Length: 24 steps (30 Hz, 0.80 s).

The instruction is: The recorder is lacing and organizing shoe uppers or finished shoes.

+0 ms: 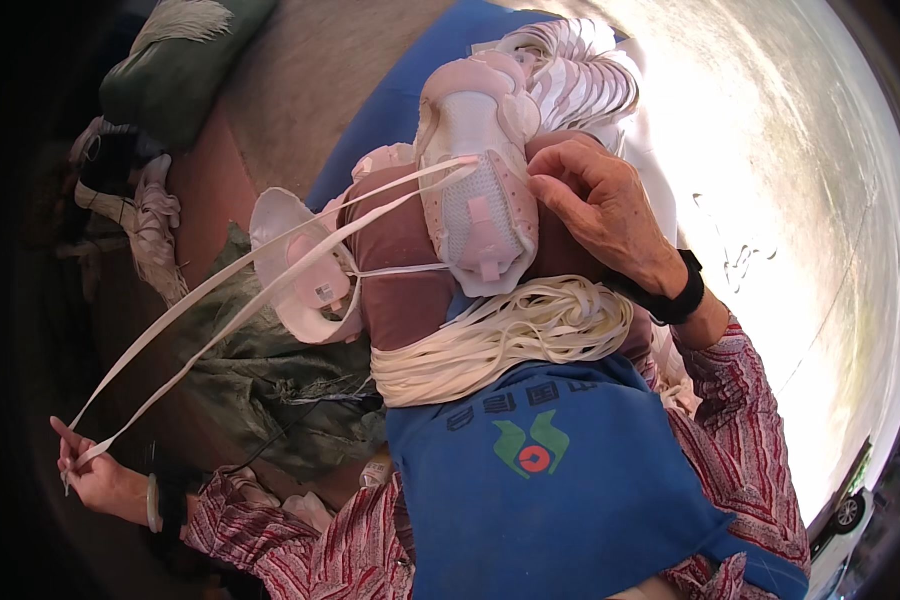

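Note:
A pink and white shoe upper [482, 190] with a mesh tongue lies across my knees. A long off-white shoelace [260, 300] runs from the eyelets near its middle down to the far left, as two taut strands. My left hand [100, 478] is closed on the far end of that lace, arm stretched out to the side. At the right edge of the upper, my right hand [600, 205] pinches with thumb and forefinger beside the eyelet row. A second upper [300, 265] hangs left of my knee, joined to the first by a thin white cord.
A thick bundle of off-white laces [510, 335] rests on my lap above a blue apron [560, 480]. Stacked uppers [585, 80] sit beyond my knees. Dark green cloth [280, 390] and more laces [155, 225] lie at the left. A parked car [850, 520] is far right.

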Motion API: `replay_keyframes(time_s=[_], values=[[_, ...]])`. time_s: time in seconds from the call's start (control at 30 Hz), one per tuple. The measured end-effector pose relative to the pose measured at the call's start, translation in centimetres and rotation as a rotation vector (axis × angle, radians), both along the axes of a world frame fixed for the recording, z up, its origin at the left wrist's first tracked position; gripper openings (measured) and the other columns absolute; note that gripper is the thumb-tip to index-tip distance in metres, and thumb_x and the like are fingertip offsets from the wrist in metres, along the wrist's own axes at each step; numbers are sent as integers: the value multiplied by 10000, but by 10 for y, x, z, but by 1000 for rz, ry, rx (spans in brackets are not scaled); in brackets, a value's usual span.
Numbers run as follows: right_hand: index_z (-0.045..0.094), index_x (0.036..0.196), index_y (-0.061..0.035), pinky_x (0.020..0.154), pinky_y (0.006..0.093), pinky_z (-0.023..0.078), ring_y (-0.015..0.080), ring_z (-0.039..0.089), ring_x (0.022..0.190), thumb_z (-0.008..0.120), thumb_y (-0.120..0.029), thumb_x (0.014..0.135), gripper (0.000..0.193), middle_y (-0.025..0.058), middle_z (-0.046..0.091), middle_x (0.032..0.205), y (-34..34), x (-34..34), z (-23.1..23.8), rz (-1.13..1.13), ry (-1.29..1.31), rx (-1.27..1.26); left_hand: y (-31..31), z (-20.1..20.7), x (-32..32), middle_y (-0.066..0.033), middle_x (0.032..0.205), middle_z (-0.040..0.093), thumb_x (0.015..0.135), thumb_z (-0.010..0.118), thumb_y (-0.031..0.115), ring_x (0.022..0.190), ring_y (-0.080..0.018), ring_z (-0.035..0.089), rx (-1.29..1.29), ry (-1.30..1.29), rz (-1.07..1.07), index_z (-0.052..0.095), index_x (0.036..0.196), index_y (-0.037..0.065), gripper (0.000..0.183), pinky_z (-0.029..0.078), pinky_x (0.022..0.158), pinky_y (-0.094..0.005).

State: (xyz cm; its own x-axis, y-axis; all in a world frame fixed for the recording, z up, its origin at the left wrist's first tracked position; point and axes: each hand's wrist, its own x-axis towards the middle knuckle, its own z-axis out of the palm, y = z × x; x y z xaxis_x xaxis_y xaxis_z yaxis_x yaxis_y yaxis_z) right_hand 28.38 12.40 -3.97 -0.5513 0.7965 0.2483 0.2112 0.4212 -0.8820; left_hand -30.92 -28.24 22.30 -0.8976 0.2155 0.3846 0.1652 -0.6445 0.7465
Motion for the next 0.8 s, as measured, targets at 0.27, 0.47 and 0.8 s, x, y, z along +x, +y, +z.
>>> replay_keyframes(time_s=[0.27,0.47,0.8], values=[[712,1088,18,759,261,475,127,592,859,685,-25,892,202,89,649,962,-12,-19,74,135,221,202,267,-182,336,-14,748,392,1079,396,208,652,-112,468,-442,212,-675,535,1024,-9,263,577,866,-444],[689,1169,-18,639,199,465,72,566,777,717,-17,875,296,73,606,1025,-24,-39,76,165,234,165,293,-202,404,-77,897,627,1066,434,167,719,-108,599,-696,539,-731,567,1101,-11,225,531,669,-273],[715,1095,-38,689,273,501,164,616,818,691,-57,885,213,88,636,943,-16,-49,68,153,238,220,299,-204,403,-99,852,620,1050,460,148,726,-157,609,-701,700,-687,573,1127,-14,212,505,657,-301]])
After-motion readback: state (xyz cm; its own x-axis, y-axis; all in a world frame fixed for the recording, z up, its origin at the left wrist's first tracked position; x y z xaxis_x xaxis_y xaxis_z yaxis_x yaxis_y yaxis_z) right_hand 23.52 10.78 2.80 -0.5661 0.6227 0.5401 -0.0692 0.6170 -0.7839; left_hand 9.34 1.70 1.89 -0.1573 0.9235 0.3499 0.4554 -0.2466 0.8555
